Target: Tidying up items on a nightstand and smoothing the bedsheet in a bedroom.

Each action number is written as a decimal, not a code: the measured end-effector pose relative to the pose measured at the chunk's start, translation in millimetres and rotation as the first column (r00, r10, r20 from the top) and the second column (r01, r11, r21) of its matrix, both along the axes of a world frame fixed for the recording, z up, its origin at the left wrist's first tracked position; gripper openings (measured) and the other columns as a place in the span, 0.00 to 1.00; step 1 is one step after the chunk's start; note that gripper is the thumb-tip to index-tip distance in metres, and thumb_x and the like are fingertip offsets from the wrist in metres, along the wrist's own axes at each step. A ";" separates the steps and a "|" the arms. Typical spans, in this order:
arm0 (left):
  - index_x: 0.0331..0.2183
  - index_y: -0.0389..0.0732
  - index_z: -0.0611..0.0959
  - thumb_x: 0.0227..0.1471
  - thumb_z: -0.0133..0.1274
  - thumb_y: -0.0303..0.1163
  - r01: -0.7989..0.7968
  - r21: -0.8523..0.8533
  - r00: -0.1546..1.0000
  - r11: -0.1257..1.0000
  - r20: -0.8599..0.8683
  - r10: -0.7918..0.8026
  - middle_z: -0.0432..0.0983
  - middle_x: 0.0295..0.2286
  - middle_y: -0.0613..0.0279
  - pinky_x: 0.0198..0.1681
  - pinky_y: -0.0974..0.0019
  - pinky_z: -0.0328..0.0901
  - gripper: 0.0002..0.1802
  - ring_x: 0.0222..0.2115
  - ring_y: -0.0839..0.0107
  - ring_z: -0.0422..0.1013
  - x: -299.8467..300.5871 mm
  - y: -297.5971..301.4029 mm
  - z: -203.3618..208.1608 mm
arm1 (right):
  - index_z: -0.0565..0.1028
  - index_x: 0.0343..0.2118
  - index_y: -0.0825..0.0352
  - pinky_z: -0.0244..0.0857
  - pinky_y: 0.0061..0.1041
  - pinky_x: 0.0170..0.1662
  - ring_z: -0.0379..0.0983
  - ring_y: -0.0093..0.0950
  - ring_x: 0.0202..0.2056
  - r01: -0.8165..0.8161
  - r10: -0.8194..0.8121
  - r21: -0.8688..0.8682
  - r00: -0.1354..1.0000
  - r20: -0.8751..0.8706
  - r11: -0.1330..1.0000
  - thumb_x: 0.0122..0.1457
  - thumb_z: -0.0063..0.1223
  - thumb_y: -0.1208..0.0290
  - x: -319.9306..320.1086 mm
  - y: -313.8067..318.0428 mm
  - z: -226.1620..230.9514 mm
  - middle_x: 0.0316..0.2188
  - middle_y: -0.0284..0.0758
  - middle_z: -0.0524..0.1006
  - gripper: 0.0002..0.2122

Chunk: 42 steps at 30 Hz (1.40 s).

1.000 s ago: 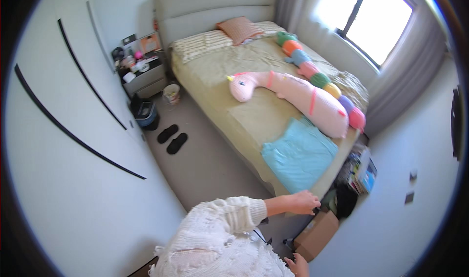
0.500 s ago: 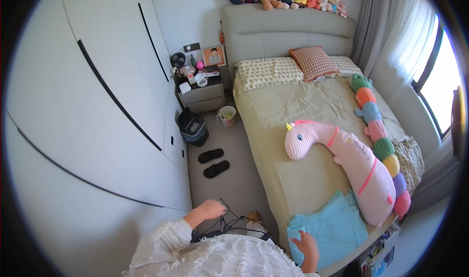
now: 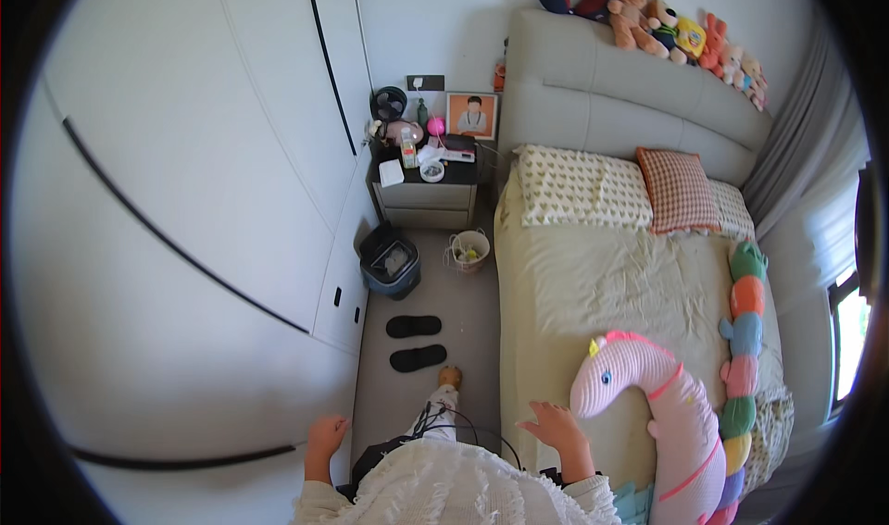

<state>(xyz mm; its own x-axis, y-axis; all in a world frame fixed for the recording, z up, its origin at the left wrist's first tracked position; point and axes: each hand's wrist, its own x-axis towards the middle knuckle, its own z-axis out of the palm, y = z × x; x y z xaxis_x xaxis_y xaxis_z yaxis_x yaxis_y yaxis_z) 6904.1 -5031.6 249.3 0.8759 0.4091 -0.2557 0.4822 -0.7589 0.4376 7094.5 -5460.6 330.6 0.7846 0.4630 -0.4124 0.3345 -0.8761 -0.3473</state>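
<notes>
My left hand hangs beside the white wardrobe, its fingers loosely curled in and no object showing in them. Over the near edge of the bed, my right hand is spread with nothing in it. Nearest to that hand lies a pink striped plush unicorn. Dark cables dangle in front of my body, between the two hands and touching neither. A light blue cloth lies on the bed, partly cut off at the lower edge of the view.
Two black slippers lie on the grey floor ahead of my foot. Beyond them stand a dark trash bin, a white bucket and a cluttered nightstand. A multicoloured plush caterpillar stretches along the bed's right side.
I have moved forward into the aisle between wardrobe and bed, so slippers and nightstand are nearer. My left hand shifted left, away from the cables; the blue cloth has mostly left the view.
</notes>
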 end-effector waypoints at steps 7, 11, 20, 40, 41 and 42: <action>0.31 0.42 0.78 0.49 0.47 0.42 0.064 -0.106 0.995 0.992 0.079 -0.056 0.74 0.26 0.52 0.30 0.56 0.63 0.14 0.29 0.53 0.70 225.7 34.5 46.0 | 0.69 0.38 0.68 0.62 0.37 0.41 0.70 0.40 0.37 -0.187 0.174 0.146 0.980 0.097 0.971 0.49 0.51 0.54 178.9 95.7 17.8 0.33 0.43 0.74 0.21; 0.31 0.40 0.78 0.49 0.48 0.40 0.164 -0.206 0.972 0.965 0.198 -0.123 0.73 0.23 0.54 0.26 0.60 0.63 0.13 0.24 0.56 0.70 392.1 38.4 61.2 | 0.70 0.35 0.68 0.63 0.35 0.39 0.71 0.39 0.35 -0.249 0.216 0.155 0.955 0.202 0.956 0.48 0.52 0.54 272.9 126.2 9.6 0.31 0.42 0.74 0.20; 0.39 0.39 0.74 0.50 0.49 0.37 0.122 -0.495 0.935 0.860 0.347 0.067 0.69 0.33 0.58 0.26 0.68 0.64 0.15 0.19 0.70 0.71 797.3 81.9 -46.5 | 0.70 0.30 0.66 0.63 0.35 0.33 0.71 0.39 0.29 -0.354 0.355 0.030 0.926 -0.132 0.935 0.47 0.53 0.53 489.5 172.9 -120.8 0.24 0.38 0.73 0.19; 0.30 0.35 0.72 0.45 0.46 0.25 0.056 0.384 0.977 0.921 0.168 -0.130 0.73 0.27 0.52 0.27 0.60 0.67 0.06 0.25 0.57 0.72 1037.4 181.9 -207.1 | 0.65 0.43 0.70 0.58 0.35 0.45 0.68 0.38 0.37 -0.115 0.145 0.116 0.943 -0.301 0.987 0.48 0.54 0.62 655.0 206.6 -217.2 0.36 0.41 0.71 0.22; 0.29 0.35 0.73 0.45 0.47 0.25 -0.030 0.221 0.967 0.975 0.253 -0.028 0.72 0.24 0.54 0.26 0.62 0.65 0.05 0.22 0.61 0.71 1026.7 175.2 -196.4 | 0.65 0.43 0.69 0.58 0.36 0.44 0.68 0.38 0.37 -0.123 0.155 0.136 0.953 -0.259 0.983 0.47 0.54 0.63 658.1 208.9 -220.6 0.35 0.41 0.71 0.22; 0.28 0.35 0.74 0.45 0.47 0.24 -0.119 0.041 0.947 0.992 0.304 0.102 0.72 0.22 0.55 0.24 0.65 0.64 0.04 0.20 0.64 0.70 1013.1 175.0 -192.7 | 0.65 0.43 0.69 0.58 0.36 0.44 0.68 0.38 0.37 -0.130 0.159 0.121 0.949 -0.273 0.984 0.47 0.54 0.63 664.3 216.3 -225.1 0.35 0.41 0.71 0.22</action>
<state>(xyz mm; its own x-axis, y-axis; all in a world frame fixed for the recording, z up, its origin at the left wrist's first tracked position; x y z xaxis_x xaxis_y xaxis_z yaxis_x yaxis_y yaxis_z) 7917.1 -4856.6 56.6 0.8569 0.5139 0.0400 0.4170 -0.7367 0.5323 7758.8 -5244.3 105.5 0.5651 0.6130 -0.5522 0.3315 -0.7816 -0.5285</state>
